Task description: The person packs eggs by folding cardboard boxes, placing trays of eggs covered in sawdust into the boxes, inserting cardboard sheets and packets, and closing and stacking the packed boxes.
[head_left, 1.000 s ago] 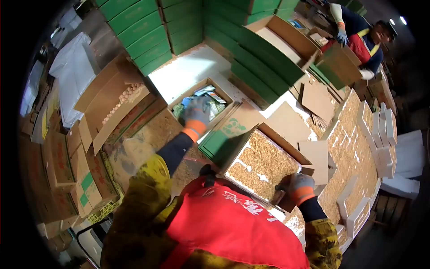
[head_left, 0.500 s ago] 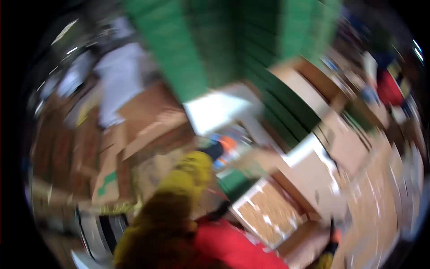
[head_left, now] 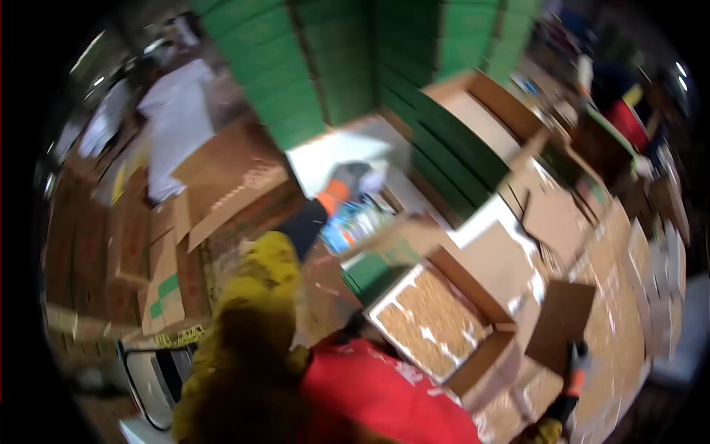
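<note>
My left hand (head_left: 350, 177), in a grey glove with an orange cuff, reaches over a white surface beside the green stacks. Its fingers are curled at a small pale, rounded object (head_left: 373, 182) that is too blurred to name. Just below it lie blue-and-white printed packets (head_left: 356, 226). At the lower right my right hand (head_left: 579, 358), gloved the same way, is closed at the edge of a brown cardboard flap (head_left: 560, 325). Between the arms sits an open carton (head_left: 473, 285) with a tan, crumbly-looking filling (head_left: 429, 322) inside a white-edged liner.
Tall stacks of green boxes (head_left: 340, 66) stand ahead. Brown cartons (head_left: 96, 237) are piled at the left, near a white sheet (head_left: 177, 111). An open box (head_left: 492, 115) stands at the upper right. Plastic-covered tan goods (head_left: 610, 296) line the right. Another person (head_left: 629, 122) is at the far right.
My left hand has moved up and away, from the packets to the pale object. My right hand has risen at the lower right, and the brown flap now shows broadside beside it.
</note>
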Motion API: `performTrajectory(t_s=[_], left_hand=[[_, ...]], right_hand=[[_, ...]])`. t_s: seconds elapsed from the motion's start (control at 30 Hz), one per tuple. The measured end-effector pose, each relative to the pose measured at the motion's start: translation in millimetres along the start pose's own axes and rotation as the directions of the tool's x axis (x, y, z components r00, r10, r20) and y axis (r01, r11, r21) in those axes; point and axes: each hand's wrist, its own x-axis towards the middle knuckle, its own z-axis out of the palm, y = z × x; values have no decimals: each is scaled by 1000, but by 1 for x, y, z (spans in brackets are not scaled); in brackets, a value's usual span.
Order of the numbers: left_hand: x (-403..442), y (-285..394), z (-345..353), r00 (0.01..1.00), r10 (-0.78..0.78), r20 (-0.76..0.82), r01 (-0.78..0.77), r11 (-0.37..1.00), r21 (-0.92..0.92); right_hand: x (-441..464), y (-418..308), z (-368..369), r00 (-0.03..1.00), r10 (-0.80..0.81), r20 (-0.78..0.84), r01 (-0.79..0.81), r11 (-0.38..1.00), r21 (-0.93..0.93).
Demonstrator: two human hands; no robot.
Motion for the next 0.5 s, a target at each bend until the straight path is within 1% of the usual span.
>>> performTrajectory(t_s=[0.03,0.07,0.1,0.13,0.17,0.2,0.23,0.27,0.3,0.33,0.37,0.4,0.43,0.47,0.5], left_hand=[[16,54,-32,964,-246,98,264,920,-289],[34,112,-67,860,-474,189,497,693,-522],[41,163,-94,720,-622,307,653,459,-602],[40,187,-89,812,-537,228,523,496,-693],[39,210,-83,882,-451,138,381,509,-772],[33,248,-87,964,-263,44,216,674,-706],[30,281,-94,998,-48,-36,15,784,-621],[26,295,-93,948,291,131,-237,918,-318],[9,313,-73,802,365,472,-384,921,-60],[-20,306,-44,771,429,471,-455,888,-63],[-48,296,-22,736,490,467,-524,849,-66],[-58,292,-25,769,444,461,-478,877,-47],[-63,288,-28,798,396,453,-431,902,-28],[-54,286,-41,889,367,273,-343,930,-133],[-56,277,-54,958,283,50,-276,954,-121]], right_hand=[[-1,20,13,1000,10,-18,-6,975,222],[-15,-12,9,998,-23,59,8,970,242],[-14,-1,23,998,-63,-3,61,946,317],[-21,-23,27,995,-72,-64,87,954,286],[-21,-39,30,992,-75,-99,97,962,253],[-24,-48,30,987,-112,-114,128,980,152],[-25,-58,34,978,-167,-128,187,968,166],[-29,-82,39,917,-313,-247,337,939,63],[-35,-99,44,909,-318,-268,329,944,-4],[-36,-111,56,788,-508,-349,491,860,-142],[-55,-148,58,715,-574,-399,539,816,-209],[-65,-174,65,630,-659,-412,616,746,-251],[-78,-185,71,660,-675,-330,606,738,-297],[-88,-192,81,634,-735,-239,639,673,-373],[-100,-200,93,605,-790,-101,704,590,-395]])
